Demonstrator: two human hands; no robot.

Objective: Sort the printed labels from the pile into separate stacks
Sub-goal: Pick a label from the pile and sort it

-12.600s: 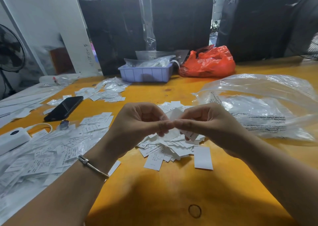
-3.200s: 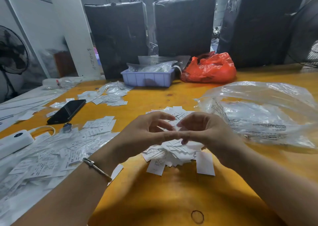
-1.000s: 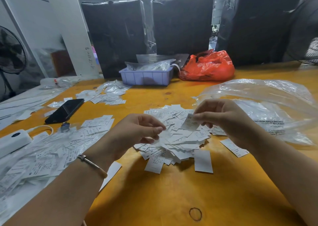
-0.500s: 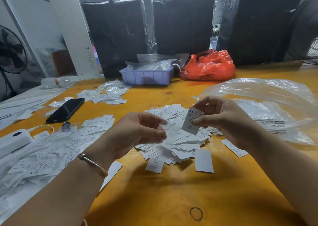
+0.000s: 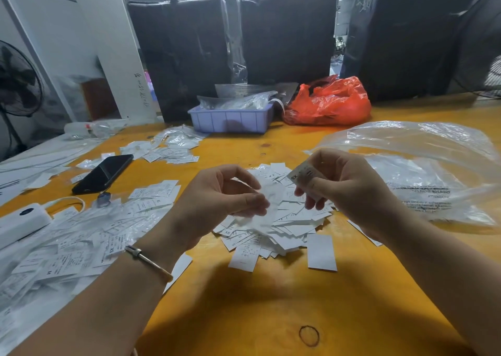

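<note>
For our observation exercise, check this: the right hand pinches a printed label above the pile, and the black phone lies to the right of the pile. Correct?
One detail is wrong. The right hand does pinch a printed label above the pile, but the head view shows the black phone lying to the pile's left.

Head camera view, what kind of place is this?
Probably a garment packing or warehouse workroom: a pile of small white printed size labels on an orange wooden table, clear plastic packaging bags, and large black-wrapped bales behind.

Counted: two hands [image 5: 222, 192] [image 5: 349, 190], one phone [image 5: 104, 173], one lilac tray [image 5: 230, 119], one red bag [image 5: 329, 103], three black-wrapped bundles [image 5: 284, 32], two fans [image 5: 19, 80].
</note>
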